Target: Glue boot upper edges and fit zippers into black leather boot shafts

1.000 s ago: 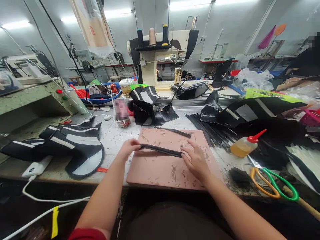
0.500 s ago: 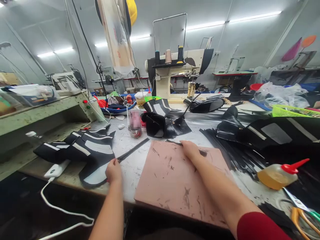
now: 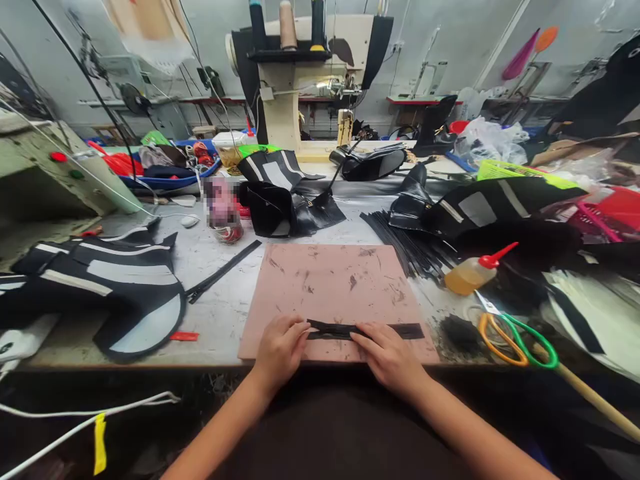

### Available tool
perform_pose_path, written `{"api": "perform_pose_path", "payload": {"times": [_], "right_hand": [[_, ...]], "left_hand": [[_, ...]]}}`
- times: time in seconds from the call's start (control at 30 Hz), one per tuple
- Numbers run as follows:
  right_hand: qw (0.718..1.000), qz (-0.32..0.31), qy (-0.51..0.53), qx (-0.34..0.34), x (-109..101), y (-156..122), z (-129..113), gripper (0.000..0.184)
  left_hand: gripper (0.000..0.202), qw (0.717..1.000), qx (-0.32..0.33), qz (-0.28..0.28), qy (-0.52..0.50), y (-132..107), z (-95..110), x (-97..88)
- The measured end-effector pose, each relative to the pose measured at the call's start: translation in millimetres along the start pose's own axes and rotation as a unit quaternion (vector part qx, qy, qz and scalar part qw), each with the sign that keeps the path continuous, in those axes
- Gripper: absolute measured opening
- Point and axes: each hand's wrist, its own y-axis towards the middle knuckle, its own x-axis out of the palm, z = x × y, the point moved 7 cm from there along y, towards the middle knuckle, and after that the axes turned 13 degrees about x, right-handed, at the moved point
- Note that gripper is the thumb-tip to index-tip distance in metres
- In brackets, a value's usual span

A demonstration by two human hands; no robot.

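A black zipper strip [image 3: 395,331] lies across the near edge of a pink cutting mat [image 3: 335,287]. My left hand [image 3: 280,350] pinches the strip's left end with curled fingers. My right hand [image 3: 387,353] presses on the strip's middle, fingers bent over it. A second black strip [image 3: 223,271] lies on the table to the left of the mat, beside a black boot upper with grey stripes [image 3: 105,287].
A glue bottle with a red nozzle [image 3: 473,272] and orange-and-green scissors [image 3: 517,339] lie right of the mat. A bundle of black strips [image 3: 400,243], more boot uppers [image 3: 285,203] and a sewing machine [image 3: 305,60] stand behind. White cables [image 3: 80,417] hang at the lower left.
My left hand has let go of the strip left of the mat and come back to the mat. Both hands now hold another strip at the mat's near edge.
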Motion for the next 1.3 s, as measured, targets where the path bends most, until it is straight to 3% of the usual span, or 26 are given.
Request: {"api": "perform_pose_path", "payload": {"times": [0.2, 0.33, 0.47, 0.57, 0.67, 0.87, 1.13, 1.23, 1.3], "right_hand": [[0.999, 0.033, -0.007, 0.043, 1, 4, -3, 0.031], [0.997, 0.044, 0.006, 0.06, -2, 2, -5, 0.03], [0.996, 0.053, 0.014, 0.077, -5, 0, -6, 0.028], [0.995, 0.051, 0.01, 0.089, -6, 0, -5, 0.028], [0.995, 0.043, 0.022, 0.085, -5, 0, -6, 0.032], [0.998, 0.018, 0.057, 0.02, -5, -1, -20, 0.043], [0.998, 0.033, 0.061, 0.003, -2, -5, -20, 0.047], [0.997, 0.064, 0.043, -0.004, -2, -14, -15, 0.047], [0.997, 0.069, 0.039, -0.002, -1, -18, -10, 0.051]], "left_hand": [[0.015, 0.991, 0.061, -0.117, -0.029, 23, 29, 35.1], [0.014, 0.972, 0.109, -0.207, -0.006, 31, 32, 50.0], [0.015, 0.956, 0.104, -0.273, -0.012, 33, 31, 54.5], [0.013, 0.963, 0.049, -0.264, -0.02, 33, 27, 46.9], [0.014, 0.971, -0.047, -0.234, -0.024, 26, 16, 34.0], [0.011, 0.959, -0.207, -0.187, -0.052, 4, -6, 11.5], [0.01, 0.952, -0.249, -0.166, -0.057, -7, -14, 7.3], [0.01, 0.947, -0.298, -0.118, -0.006, -14, -46, -16.7], [0.008, 0.932, -0.353, -0.059, 0.053, -21, -83, -52.9]]}}
